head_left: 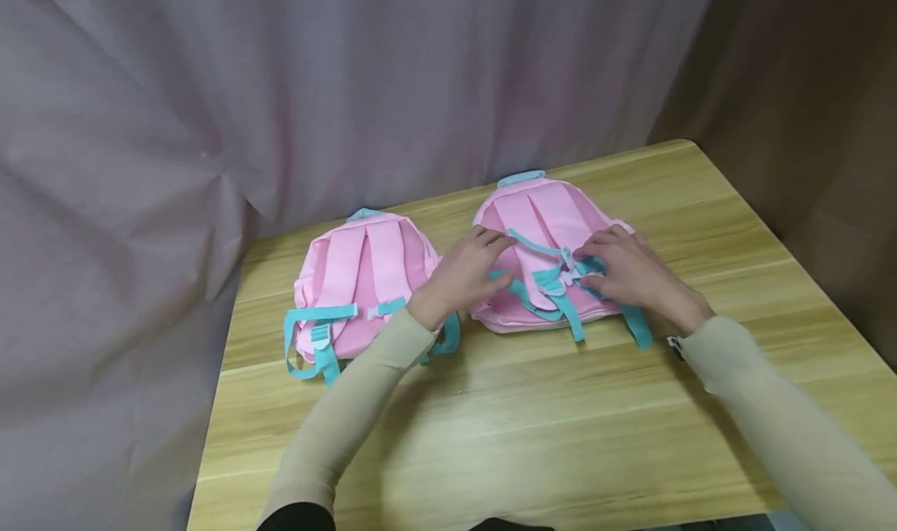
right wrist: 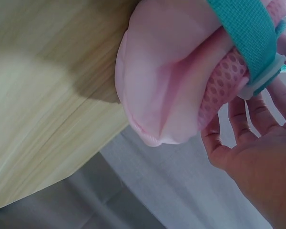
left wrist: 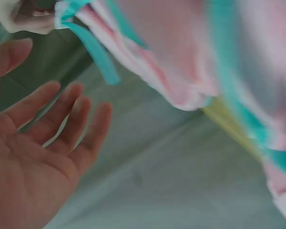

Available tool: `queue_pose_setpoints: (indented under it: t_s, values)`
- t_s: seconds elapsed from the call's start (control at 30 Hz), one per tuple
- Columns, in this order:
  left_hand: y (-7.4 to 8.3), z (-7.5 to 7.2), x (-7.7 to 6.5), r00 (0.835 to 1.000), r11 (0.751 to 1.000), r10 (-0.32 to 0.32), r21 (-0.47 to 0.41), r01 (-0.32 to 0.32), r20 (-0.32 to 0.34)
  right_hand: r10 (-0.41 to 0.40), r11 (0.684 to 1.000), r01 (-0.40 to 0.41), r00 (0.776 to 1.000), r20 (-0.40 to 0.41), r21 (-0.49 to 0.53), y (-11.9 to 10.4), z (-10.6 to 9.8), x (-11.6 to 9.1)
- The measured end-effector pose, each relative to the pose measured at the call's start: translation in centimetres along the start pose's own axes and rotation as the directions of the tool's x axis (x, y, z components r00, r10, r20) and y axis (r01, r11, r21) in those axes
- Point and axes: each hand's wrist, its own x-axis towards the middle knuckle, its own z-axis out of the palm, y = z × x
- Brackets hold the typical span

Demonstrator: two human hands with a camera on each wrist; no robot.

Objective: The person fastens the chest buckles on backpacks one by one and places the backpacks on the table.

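Note:
Two pink backpacks lie with their shoulder straps facing up. Over the right backpack (head_left: 522,212), my left hand (head_left: 459,274) is held with its fingers apart and nothing between them; the left wrist view shows its open palm beside a dangling turquoise strap end (left wrist: 97,52). My right hand (head_left: 631,270) pinches a turquoise strap (head_left: 592,266) by a white buckle (head_left: 571,272). In the right wrist view its fingers (right wrist: 238,121) reach behind the mesh-lined shoulder strap (right wrist: 224,83), partly hidden by it. The left backpack (head_left: 346,258) sits under my left wrist.
Both bags rest on a wood-grain table (head_left: 483,437), near its far edge. A grey curtain (head_left: 350,87) hangs behind and to the left, with a brown surface (head_left: 806,126) at the right. Loose turquoise webbing (head_left: 636,327) trails from the bags onto the tabletop.

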Motion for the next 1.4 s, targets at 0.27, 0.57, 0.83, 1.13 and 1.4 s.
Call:
queue_pose_setpoints:
  t_s: [0.27,0.57,0.83,1.13,1.4]
  values:
    - [2.6,0.3,4.1,0.991,0.988,0.044,0.143,-0.062,0.122,0.008,1.000,-0.008,1.000,-0.006,-0.008,-0.1,0.2,0.2]
    - [3.2,1.7,7.3,0.968,0.977,0.105,0.158,-0.143,0.227,-0.008,1.000,0.008,1.000,0.006,0.011,-0.4,0.6,0.6]
    - [3.0,2.4,8.2,0.951,0.978,0.116,0.134,-0.159,0.286,-0.016,1.000,0.016,1.000,0.001,0.004,-0.4,0.9,0.9]
    - [2.8,2.8,8.3,0.962,0.988,0.124,0.055,-0.141,0.244,-0.008,1.000,0.008,1.000,0.015,0.003,-0.2,0.8,0.9]
    - [2.5,2.6,7.9,0.973,0.995,0.101,-0.001,-0.103,0.207,-0.021,1.000,0.021,1.000,0.009,-0.002,0.3,0.8,0.5]
